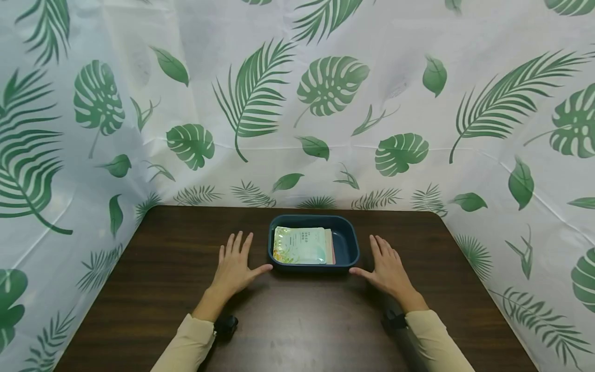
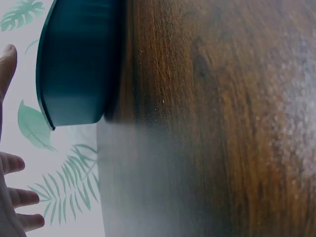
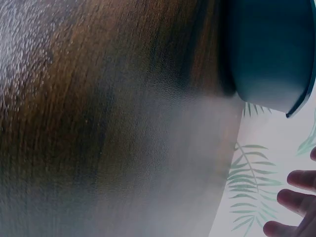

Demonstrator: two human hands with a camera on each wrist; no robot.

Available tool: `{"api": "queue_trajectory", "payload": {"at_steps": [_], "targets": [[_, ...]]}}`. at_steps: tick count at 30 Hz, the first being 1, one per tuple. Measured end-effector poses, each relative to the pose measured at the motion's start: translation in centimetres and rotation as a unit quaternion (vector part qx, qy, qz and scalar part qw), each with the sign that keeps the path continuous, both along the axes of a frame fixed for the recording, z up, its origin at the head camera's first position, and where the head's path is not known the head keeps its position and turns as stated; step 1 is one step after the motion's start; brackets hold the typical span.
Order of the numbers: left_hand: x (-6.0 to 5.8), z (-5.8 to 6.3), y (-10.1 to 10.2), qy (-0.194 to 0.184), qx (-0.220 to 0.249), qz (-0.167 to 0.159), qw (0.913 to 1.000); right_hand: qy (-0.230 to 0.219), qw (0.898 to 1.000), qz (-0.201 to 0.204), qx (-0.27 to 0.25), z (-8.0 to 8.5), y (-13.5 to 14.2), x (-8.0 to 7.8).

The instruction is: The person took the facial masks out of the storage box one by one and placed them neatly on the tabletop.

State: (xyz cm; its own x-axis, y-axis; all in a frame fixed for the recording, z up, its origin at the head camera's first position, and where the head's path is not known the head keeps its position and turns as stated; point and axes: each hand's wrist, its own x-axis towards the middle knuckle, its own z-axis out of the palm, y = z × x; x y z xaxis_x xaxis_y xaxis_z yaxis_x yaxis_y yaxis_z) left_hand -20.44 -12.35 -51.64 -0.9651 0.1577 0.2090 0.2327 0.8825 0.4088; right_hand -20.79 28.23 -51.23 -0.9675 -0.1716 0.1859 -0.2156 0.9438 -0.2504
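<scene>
A dark blue rectangular bin (image 1: 345, 243) stands near the far edge of the table. Flat printed packets (image 1: 301, 245) lie inside it toward the left, the top one pale green and white with a yellow floral corner. My left hand (image 1: 234, 268) is spread beside the bin's left end, thumb tip right at its near corner. On the other side my right hand (image 1: 387, 269) is spread too, its thumb reaching to the near right corner. Both wrist views show the bin's outer wall (image 2: 74, 69) with the fingers (image 3: 296, 200) held straight and apart, gripping nothing.
The dark wood-grain table (image 1: 316, 320) reflects light in front of the bin. Behind it and along both sides hangs a white sheet (image 1: 353, 31) printed with green leaves. A black wrist camera (image 1: 226, 327) sits on the left wrist, another (image 1: 394, 319) on the right.
</scene>
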Motion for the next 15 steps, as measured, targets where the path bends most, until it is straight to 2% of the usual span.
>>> {"api": "queue_trajectory", "payload": {"at_steps": [8, 15], "targets": [[0.14, -0.02, -0.12, 0.004, -0.005, 0.006, 1.0000, -0.014, 1.000, -0.006, -0.005, -0.04, -0.16, -0.07], [0.24, -0.27, -0.04, -0.032, 0.034, 0.014, 0.9988, -0.031, 0.999, -0.008, -0.036, 0.08, -0.49, 0.16]]}}
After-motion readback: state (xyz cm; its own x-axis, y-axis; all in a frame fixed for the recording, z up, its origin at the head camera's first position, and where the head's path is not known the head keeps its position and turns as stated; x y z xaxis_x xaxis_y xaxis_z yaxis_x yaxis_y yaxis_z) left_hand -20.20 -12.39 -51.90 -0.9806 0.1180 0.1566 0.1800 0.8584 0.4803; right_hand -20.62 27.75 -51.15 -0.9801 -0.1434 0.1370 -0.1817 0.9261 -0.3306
